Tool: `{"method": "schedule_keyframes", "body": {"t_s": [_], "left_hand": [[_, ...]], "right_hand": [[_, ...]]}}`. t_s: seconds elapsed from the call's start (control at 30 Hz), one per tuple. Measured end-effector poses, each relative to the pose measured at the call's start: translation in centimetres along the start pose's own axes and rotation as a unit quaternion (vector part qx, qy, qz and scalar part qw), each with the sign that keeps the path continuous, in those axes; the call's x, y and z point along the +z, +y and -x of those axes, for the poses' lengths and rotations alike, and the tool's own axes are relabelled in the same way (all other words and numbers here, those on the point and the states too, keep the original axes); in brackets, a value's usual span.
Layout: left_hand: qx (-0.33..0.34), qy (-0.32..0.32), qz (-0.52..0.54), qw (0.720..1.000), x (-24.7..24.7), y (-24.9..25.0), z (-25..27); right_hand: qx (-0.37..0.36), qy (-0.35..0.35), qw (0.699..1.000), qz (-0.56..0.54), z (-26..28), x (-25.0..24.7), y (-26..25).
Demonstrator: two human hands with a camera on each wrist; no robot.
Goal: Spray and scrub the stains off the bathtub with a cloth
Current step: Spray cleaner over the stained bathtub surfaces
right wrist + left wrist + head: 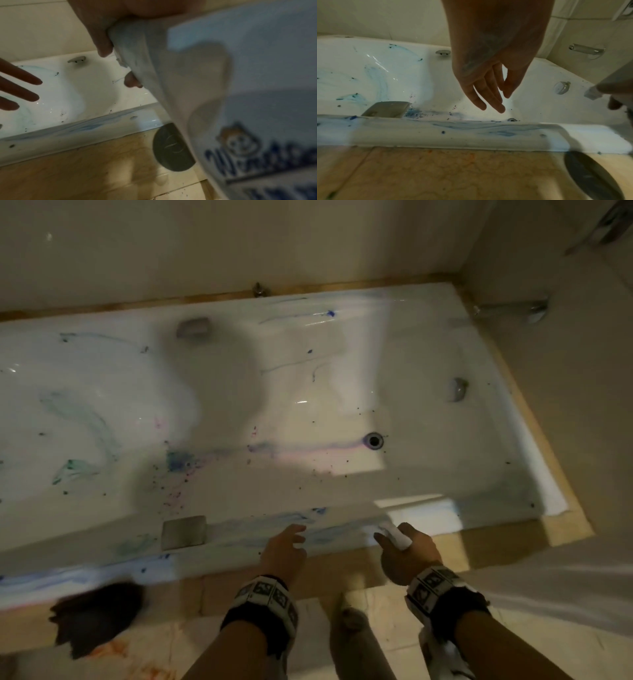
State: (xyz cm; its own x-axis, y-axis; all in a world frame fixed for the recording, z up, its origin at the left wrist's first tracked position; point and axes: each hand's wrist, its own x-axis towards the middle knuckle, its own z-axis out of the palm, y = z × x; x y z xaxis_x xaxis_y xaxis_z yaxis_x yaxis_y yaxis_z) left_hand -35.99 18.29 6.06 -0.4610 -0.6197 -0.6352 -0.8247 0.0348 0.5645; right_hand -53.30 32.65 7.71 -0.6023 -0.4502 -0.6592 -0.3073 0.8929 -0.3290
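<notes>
The white bathtub (424,506) is smeared with blue, green and pink stains (178,460) across its floor and near rim (471,135). My right hand (404,553) grips a white spray bottle (394,534) over the near rim, its nozzle toward the tub. In the right wrist view the bottle (223,94) fills the right side and shows a blue printed label. My left hand (284,546) hovers over the stained rim, its fingers (488,97) loosely straight and holding nothing. No cloth can be made out.
The drain (374,440) lies at the right of the tub floor, an overflow knob (457,389) on the end wall, a faucet (513,308) above. Grey grab handles (184,532) sit in both long walls. A dark ragged shape (96,618) lies at the tub's edge; my foot (349,621) stands on beige tiles.
</notes>
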Motion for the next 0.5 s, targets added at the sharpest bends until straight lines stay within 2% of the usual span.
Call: {"method": "schedule_keyframes", "body": {"t_s": [0.13, 0.27, 0.5], "left_hand": [[0.006, 0.004, 0.005, 1.0, 2.2, 2.8, 0.0], [-0.005, 0.022, 0.023, 0.999, 3.0, 4.7, -0.2], [-0.006, 0.016, 0.035, 0.999, 4.8, 7.4, -0.2]], "right_hand": [[0.012, 0.0, 0.998, -0.054, -0.5, -2.3, 2.6], [0.022, -0.019, 1.0, -0.005, -1.1, -4.4, 4.8], [0.087, 0.027, 0.989, -0.12, -3.3, -7.3, 8.6]]}}
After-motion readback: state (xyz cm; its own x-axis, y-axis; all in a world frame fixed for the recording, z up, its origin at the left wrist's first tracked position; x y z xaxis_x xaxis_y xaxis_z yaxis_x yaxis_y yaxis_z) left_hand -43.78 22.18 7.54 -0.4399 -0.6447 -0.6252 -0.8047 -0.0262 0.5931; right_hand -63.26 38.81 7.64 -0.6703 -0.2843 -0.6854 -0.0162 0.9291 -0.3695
